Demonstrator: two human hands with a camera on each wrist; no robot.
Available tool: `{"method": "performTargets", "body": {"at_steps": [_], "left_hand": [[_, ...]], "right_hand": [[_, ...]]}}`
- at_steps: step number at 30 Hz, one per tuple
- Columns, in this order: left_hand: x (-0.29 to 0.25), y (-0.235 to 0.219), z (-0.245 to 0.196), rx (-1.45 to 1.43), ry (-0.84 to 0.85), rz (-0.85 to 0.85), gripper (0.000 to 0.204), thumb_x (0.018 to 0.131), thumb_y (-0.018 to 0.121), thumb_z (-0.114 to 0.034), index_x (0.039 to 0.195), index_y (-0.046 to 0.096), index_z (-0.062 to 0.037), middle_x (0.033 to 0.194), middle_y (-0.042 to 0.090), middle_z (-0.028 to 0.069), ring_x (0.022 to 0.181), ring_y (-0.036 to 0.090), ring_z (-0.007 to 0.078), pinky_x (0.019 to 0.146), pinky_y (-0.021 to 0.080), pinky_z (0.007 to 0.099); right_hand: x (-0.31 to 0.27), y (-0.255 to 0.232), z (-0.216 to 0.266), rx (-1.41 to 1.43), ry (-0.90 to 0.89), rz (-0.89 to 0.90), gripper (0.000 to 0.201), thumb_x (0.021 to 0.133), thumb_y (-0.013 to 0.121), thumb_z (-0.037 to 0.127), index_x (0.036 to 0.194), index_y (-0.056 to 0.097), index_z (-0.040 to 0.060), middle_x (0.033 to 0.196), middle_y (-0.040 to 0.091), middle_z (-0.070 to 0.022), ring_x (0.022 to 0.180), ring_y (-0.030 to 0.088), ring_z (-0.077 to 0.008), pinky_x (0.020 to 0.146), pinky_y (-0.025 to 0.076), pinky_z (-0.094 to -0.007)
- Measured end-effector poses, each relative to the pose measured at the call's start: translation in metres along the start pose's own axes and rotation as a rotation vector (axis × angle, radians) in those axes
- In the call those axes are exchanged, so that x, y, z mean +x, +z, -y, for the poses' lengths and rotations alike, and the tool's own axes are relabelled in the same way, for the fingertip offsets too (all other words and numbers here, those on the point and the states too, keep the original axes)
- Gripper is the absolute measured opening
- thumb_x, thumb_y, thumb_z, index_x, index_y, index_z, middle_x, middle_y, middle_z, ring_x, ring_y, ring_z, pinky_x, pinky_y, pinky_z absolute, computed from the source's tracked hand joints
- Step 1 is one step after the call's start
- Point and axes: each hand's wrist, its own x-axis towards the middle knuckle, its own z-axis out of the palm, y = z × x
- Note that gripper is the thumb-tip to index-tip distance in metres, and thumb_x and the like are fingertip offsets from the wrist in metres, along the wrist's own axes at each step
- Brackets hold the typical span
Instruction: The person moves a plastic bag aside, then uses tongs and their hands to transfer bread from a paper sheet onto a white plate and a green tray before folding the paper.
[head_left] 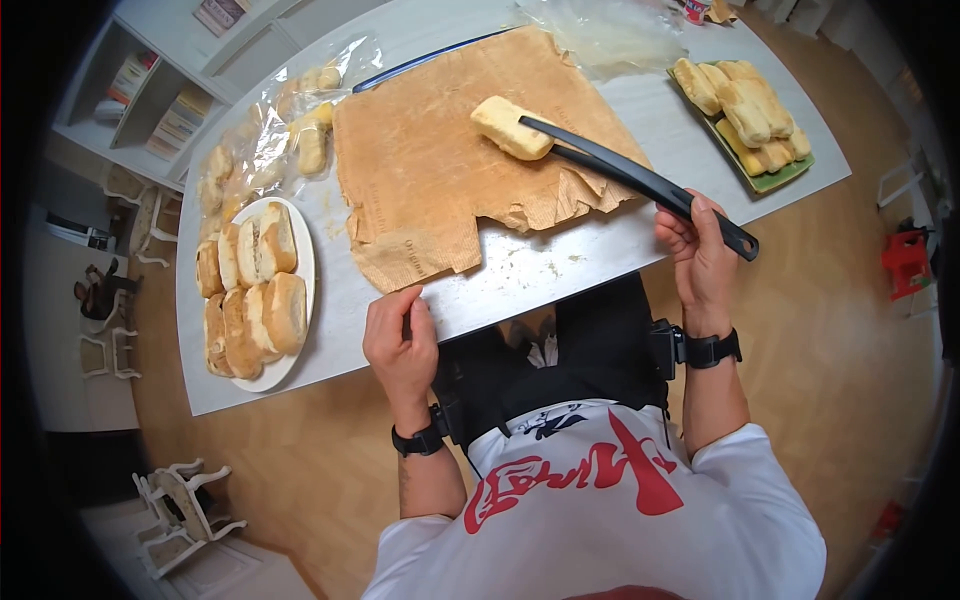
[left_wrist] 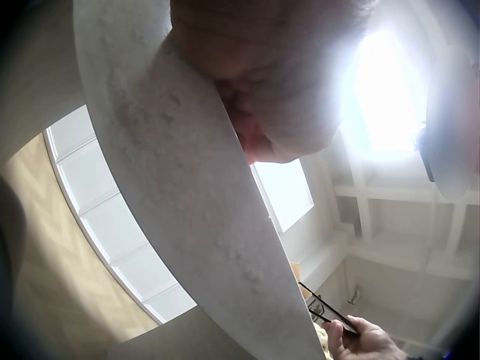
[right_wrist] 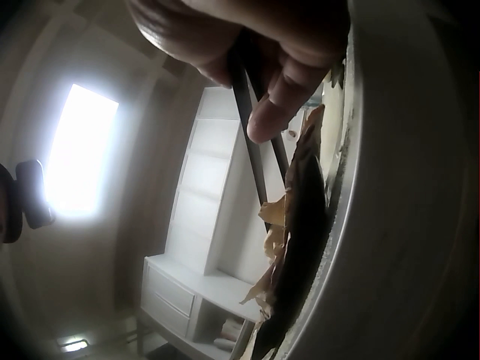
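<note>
Where the brown paper (head_left: 470, 170) is spread over the middle of the table (head_left: 560, 265), a single pale bread roll (head_left: 510, 127) is found lying on its far half, clamped at the near end between the two blades of the black tongs (head_left: 640, 180). The roll's long axis is set aslant, running from upper left to lower right, and the tongs are carried on in nearly the same line, down and to the right, to the right hand (head_left: 703, 250). That hand's fingers are curled tight round the handle end of the tongs, just off the near table edge; the roll is thus held well ahead and to the left of those fingers, at the full reach of the tool.

The left hand (head_left: 400, 335) is rested at the near table edge, fingers curled over it beside the torn corner of the paper, with nothing held; it is farther from the roll than the tong tips.

To the left, a white plate (head_left: 303, 258) of split rolls is recorded, with a clear bag of rolls (head_left: 265, 140) behind it. At far right, a green dish (head_left: 785, 172) is noted, stacked with filled rolls.
</note>
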Motion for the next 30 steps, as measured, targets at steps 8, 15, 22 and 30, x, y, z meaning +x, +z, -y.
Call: {"method": "performTargets", "body": {"at_steps": [8,15,22,30], "left_hand": [[-0.004,0.001,0.001,0.024,-0.084,-0.006,0.015,0.083,0.062,0.004,0.096,0.068,-0.0007,0.085,0.064,0.0129,0.075,0.061,0.0249,0.068,0.049,0.0328],[-0.005,0.004,-0.001,-0.031,-0.096,-0.006,0.013,0.089,0.059,0.002,0.099,0.067,0.002,0.086,0.062,0.0111,0.073,0.061,0.0187,0.066,0.048,0.0287],[-0.008,0.004,0.007,-0.037,-0.113,-0.005,0.013,0.091,0.057,0.002,0.101,0.066,0.0028,0.087,0.062,0.0098,0.073,0.06,0.0161,0.067,0.048,0.027],[-0.008,0.005,0.003,-0.035,-0.094,0.003,0.013,0.093,0.056,0.001,0.102,0.065,0.0032,0.089,0.061,0.0077,0.074,0.059,0.0139,0.067,0.048,0.0262]], "right_hand": [[0.002,-0.009,0.0,0.254,0.045,-0.01,0.025,0.098,0.057,0.016,0.111,0.057,-0.0039,0.093,0.068,-0.0178,0.077,0.07,-0.0224,0.07,0.06,-0.0318],[0.004,-0.028,0.026,0.3,-0.026,-0.069,0.029,0.096,0.059,0.018,0.114,0.056,-0.004,0.092,0.068,-0.0201,0.077,0.07,-0.0232,0.071,0.06,-0.033],[0.025,-0.084,0.061,0.323,-0.216,-0.22,0.026,0.098,0.056,0.019,0.11,0.06,-0.0029,0.09,0.07,-0.016,0.075,0.069,-0.0188,0.069,0.059,-0.0302],[0.075,-0.19,0.121,0.245,-0.491,-0.385,0.022,0.096,0.058,0.016,0.102,0.061,-0.005,0.091,0.07,-0.0167,0.079,0.07,-0.0204,0.07,0.06,-0.0301]]}}
